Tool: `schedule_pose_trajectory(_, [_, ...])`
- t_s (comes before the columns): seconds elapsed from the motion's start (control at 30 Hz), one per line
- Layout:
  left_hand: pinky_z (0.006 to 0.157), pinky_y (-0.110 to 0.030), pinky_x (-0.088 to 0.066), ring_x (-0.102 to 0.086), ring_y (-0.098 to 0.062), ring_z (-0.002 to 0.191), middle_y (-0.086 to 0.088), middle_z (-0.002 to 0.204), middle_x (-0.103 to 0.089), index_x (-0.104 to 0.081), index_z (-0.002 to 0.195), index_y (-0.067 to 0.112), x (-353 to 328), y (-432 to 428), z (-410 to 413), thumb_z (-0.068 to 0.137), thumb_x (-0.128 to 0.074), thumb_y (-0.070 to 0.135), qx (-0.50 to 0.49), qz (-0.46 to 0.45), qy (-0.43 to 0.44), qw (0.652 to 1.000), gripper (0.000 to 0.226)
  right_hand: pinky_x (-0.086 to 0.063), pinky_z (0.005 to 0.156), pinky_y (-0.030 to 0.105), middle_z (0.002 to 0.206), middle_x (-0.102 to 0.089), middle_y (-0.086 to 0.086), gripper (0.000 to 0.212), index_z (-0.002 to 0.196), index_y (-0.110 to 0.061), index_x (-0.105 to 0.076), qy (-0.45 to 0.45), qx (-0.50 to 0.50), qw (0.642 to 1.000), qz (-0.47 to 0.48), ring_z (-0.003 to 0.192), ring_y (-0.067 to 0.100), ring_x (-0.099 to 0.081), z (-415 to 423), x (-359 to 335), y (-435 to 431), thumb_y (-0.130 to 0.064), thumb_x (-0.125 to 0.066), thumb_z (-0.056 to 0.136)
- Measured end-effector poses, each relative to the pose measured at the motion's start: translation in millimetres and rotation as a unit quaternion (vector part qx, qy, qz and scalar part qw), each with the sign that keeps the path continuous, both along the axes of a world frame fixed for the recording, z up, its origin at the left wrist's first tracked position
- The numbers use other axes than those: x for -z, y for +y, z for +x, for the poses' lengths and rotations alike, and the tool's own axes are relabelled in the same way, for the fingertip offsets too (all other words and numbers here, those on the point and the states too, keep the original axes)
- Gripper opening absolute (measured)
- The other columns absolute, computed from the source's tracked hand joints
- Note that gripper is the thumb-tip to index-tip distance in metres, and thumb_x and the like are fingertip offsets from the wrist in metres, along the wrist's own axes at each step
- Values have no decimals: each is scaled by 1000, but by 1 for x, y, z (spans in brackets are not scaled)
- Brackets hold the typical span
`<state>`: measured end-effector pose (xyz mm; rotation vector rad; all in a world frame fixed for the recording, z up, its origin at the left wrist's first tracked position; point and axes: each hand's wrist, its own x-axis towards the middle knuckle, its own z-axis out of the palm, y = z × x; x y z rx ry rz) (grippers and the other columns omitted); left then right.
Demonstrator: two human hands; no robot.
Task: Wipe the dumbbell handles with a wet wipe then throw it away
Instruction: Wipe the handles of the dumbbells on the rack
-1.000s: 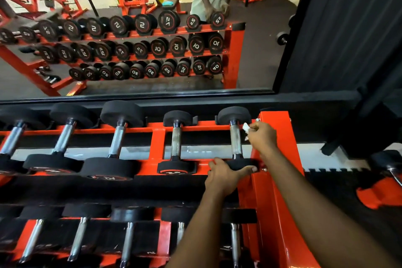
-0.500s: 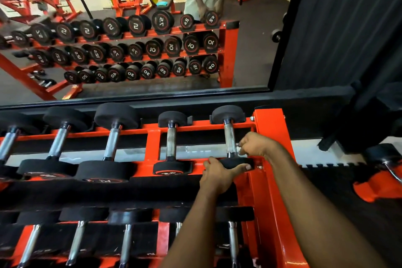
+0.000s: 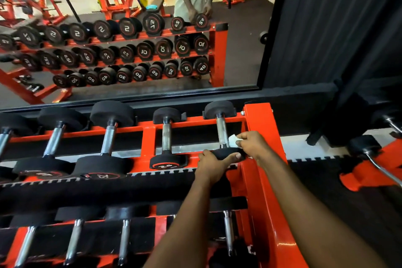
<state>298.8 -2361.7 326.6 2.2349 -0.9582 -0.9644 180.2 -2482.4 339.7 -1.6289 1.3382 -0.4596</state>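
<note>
The rightmost dumbbell on the top shelf has a steel handle [image 3: 221, 132] and black rubber heads. My left hand [image 3: 212, 164] grips its near head [image 3: 226, 153], thumb over the top. My right hand [image 3: 253, 143] pinches a small white wet wipe [image 3: 233, 140] and holds it against the right side of the handle, just above the near head. The wipe is mostly hidden by my fingers. Several more dumbbells [image 3: 166, 137] lie in a row to the left on the same shelf.
The orange rack [image 3: 261, 119] has an upright post right beside my right hand and a lower shelf of dumbbells [image 3: 124, 239]. A wall mirror [image 3: 130, 28] behind reflects the rack and a person. Another orange stand [image 3: 367, 172] sits at the right on black floor mats.
My right hand slid from the handle's far end down toward the near head, and the wipe now shows again between my fingers. My left hand has kept its grip on the near head.
</note>
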Motion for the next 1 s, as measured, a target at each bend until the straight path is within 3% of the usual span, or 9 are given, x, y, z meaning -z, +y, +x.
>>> schedule_pose_trajectory(0.13, [104, -48, -48, -55, -29, 124, -7, 131, -56, -49, 134, 14, 6, 21, -4, 58, -50, 98, 31, -40, -9, 999, 114, -56, 89, 42, 102, -72, 4, 26, 111, -7, -70, -111, 122, 984, -66, 94, 22, -69, -13, 6, 32, 0, -61, 87])
schedule_pose_trajectory(0.27, [108, -47, -40, -47, -35, 130, -16, 138, -50, -45, 141, 7, 0, 53, -10, 85, -63, 66, 65, -61, -14, 996, 83, -58, 85, 50, 101, -74, 2, 30, 110, -15, -71, -150, 217, 959, -105, 93, 24, -71, -30, 21, 68, -10, -59, 83])
schedule_pose_trajectory(0.5, [102, -45, -46, -55, -33, 121, -15, 131, -54, -53, 130, 8, 5, 127, -5, 94, -64, 46, 90, -83, -15, 992, 53, -55, 90, 51, 105, -73, 10, 28, 111, -7, -70, -95, 210, 970, -82, 97, 29, -69, -44, 35, 149, 2, -61, 86])
schedule_pose_trajectory(0.7, [92, -35, -44, -57, -31, 114, -14, 122, -59, -59, 125, 7, 29, 204, -10, 96, -64, 38, 102, -74, -3, 992, 42, -53, 92, 45, 101, -73, 6, 29, 100, -18, -71, -42, 164, 982, -80, 97, 28, -69, -67, 56, 238, 4, -61, 84])
schedule_pose_trajectory(0.87, [94, -40, -48, -60, -36, 112, -17, 120, -63, -59, 122, 7, 50, 252, -30, 94, -66, 40, 95, -41, 40, 994, 44, -57, 82, 53, 96, -73, 4, 34, 85, -31, -67, -21, 153, 987, -43, 90, 30, -70, -95, 79, 294, 3, -61, 84])
schedule_pose_trajectory(1.0, [100, -43, -48, -57, -36, 117, -18, 126, -60, -57, 129, 5, 61, 276, -36, 92, -67, 45, 75, -41, 57, 995, 55, -59, 75, 44, 101, -70, 14, 42, 83, -27, -65, -23, 146, 989, -11, 85, 29, -69, -93, 68, 320, 13, -54, 88])
